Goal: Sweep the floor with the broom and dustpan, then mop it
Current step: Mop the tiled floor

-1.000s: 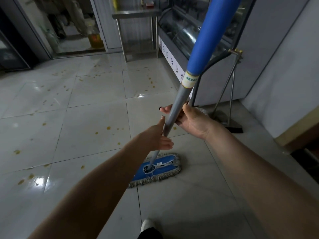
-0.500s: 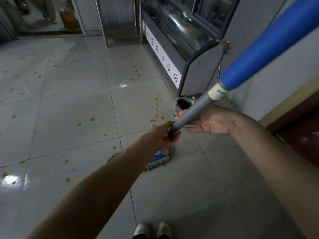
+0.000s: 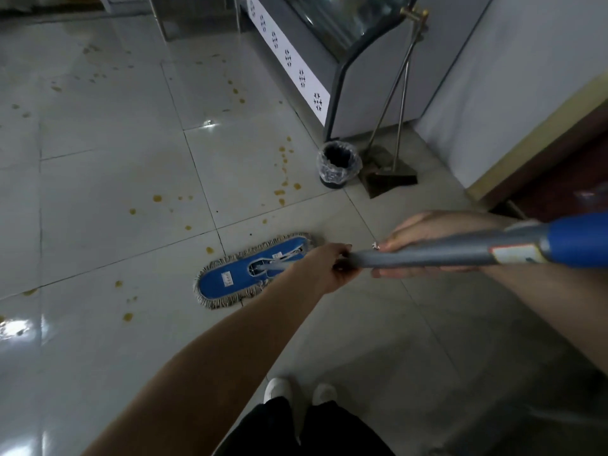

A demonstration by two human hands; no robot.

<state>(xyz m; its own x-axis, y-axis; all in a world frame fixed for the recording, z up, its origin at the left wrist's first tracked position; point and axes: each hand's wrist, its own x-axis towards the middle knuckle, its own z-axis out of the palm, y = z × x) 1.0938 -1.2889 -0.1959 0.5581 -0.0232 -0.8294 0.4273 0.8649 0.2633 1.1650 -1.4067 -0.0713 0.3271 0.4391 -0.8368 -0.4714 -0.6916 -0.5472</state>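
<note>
Mop flat on the tile floor just ahead of the shoes, blue pad with grey fringe, grey pole running back to a blue grip. Left hand fingers wrapped around the pole low down; right hand curled on it just behind. Yellow-brown spots scattered left and ahead of the pad. Small lined bin and dustpan with broom stand beyond by the display counter, clear of the pad.

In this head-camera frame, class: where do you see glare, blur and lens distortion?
Head view: glare patches on the wet floor tiles; the mop handle is softly blurred near the mop head; wide-angle bending curves the tile seams and display case.
</note>
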